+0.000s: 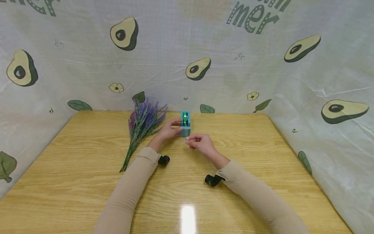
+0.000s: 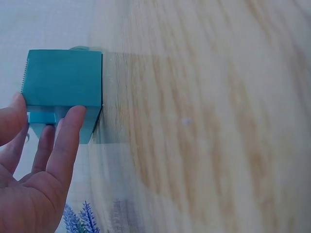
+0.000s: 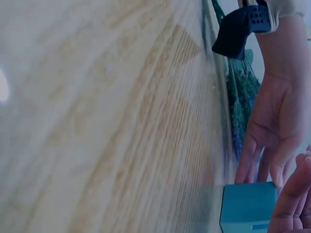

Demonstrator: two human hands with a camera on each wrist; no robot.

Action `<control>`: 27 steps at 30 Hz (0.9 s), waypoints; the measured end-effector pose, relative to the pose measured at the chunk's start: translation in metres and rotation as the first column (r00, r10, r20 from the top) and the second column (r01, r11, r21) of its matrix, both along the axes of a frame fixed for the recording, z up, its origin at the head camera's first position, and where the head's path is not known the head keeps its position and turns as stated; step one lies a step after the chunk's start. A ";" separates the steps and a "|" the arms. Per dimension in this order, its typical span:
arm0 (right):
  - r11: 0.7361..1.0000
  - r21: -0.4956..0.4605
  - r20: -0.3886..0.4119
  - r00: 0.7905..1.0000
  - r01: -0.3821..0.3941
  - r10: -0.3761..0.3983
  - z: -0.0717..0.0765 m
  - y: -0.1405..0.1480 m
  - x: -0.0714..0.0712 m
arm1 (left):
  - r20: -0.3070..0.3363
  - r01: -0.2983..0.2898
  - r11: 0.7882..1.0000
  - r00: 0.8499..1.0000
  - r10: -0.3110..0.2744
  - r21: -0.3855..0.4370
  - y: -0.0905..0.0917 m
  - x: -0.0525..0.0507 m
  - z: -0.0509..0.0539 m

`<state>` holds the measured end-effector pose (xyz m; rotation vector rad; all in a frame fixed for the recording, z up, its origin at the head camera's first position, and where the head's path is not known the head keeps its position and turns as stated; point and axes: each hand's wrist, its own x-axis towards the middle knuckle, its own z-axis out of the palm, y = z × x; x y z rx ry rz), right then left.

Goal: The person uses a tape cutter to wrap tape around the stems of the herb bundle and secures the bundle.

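Our left hand [image 1: 168,130] holds the blue-green tape dispenser [image 1: 185,132] by its left side. Our right hand [image 1: 203,144] has its thumb and finger close together just off the dispenser's near end; we can't tell if they pinch a bit of tape. The dispenser's long way points straight away from us, so its near end faces our right hand, but our left is nearer. Its green roll [image 1: 184,118] sits toward the back. Purple flowers [image 1: 143,120] lie to the left on the wooden table [image 1: 248,201].
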<state>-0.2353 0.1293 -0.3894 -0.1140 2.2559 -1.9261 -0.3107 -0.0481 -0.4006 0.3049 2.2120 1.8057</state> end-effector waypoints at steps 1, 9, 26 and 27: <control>1.000 -0.004 -0.003 1.000 0.002 -0.002 0.000 -0.001 0.002 | 0.002 -0.003 1.000 1.000 0.003 -0.001 0.000 0.000 0.000; 0.999 -0.031 -0.012 1.000 -0.014 0.014 0.001 0.001 0.015 | 0.010 -0.017 1.000 1.000 0.017 -0.001 0.001 0.001 0.000; 0.995 -0.031 0.031 0.995 -0.093 0.093 0.002 0.007 0.041 | 0.006 -0.028 0.999 1.000 0.028 -0.017 0.002 0.001 0.001; 0.995 -0.029 0.034 0.995 -0.093 0.094 0.002 0.007 0.042 | 0.008 -0.029 0.999 1.000 0.029 -0.018 0.002 0.001 0.001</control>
